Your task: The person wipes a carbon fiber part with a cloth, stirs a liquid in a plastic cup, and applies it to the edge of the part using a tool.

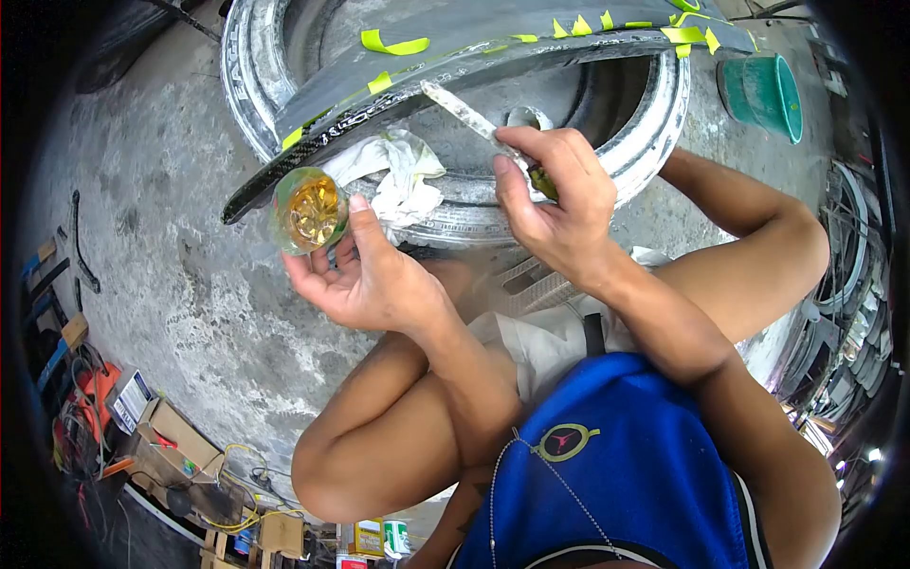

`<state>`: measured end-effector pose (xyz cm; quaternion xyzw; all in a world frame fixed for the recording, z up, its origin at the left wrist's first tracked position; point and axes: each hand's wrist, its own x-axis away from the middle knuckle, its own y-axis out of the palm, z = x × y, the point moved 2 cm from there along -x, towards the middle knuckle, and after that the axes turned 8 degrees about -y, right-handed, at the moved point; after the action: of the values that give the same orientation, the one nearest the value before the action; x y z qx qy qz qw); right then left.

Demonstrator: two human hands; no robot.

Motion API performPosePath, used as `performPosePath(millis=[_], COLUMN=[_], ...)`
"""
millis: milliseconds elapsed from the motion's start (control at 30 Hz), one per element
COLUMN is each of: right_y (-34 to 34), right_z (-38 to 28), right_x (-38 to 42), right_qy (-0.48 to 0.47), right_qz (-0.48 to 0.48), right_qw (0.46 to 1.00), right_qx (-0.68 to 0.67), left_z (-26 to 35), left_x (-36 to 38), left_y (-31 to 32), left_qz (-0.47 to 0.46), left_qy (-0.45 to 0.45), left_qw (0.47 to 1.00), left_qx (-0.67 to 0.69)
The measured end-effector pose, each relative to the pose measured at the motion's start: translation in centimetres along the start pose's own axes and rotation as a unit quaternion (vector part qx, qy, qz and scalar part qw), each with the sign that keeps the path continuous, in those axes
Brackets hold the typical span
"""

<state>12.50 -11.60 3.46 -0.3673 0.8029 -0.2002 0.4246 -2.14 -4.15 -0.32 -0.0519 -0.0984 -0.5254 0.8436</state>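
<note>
My left hand [365, 275] is closed around a clear plastic cup [313, 211] holding amber liquid, tilted toward me. In my right hand [564, 194] is a narrow, flat, whitish stick [462, 111], pinched between thumb and fingers. The stick's far tip is at the glossy black edge of a long curved panel [355, 121], which has a woven, carbon-like look; whether it touches cannot be made out. Strips of yellow-green tape [395, 43] stick up along the panel. A crumpled white cloth [403, 175] lies beneath the edge, between my hands.
The panel rests over a large whitened tire [654, 133] on the grey concrete floor [152, 218]. A green bucket [775, 100] lies on its side at the right. Cardboard boxes [175, 441], cables and tools crowd the lower left. Stacked curved parts [844, 275] line the right.
</note>
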Motion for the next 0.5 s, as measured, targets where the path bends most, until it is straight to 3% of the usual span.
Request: performPosePath(millis=[500], right_y=[0.12], right_z=[-0.19], right_x=[-0.24], right_qy=[-0.027], right_qz=[0.003], right_qw=[0.999], right_qx=[-0.017], left_z=[0.05], left_x=[0.16], left_y=[0.18], left_qz=[-0.016], left_qy=[0.004], left_qw=[1.000], left_qx=[-0.016])
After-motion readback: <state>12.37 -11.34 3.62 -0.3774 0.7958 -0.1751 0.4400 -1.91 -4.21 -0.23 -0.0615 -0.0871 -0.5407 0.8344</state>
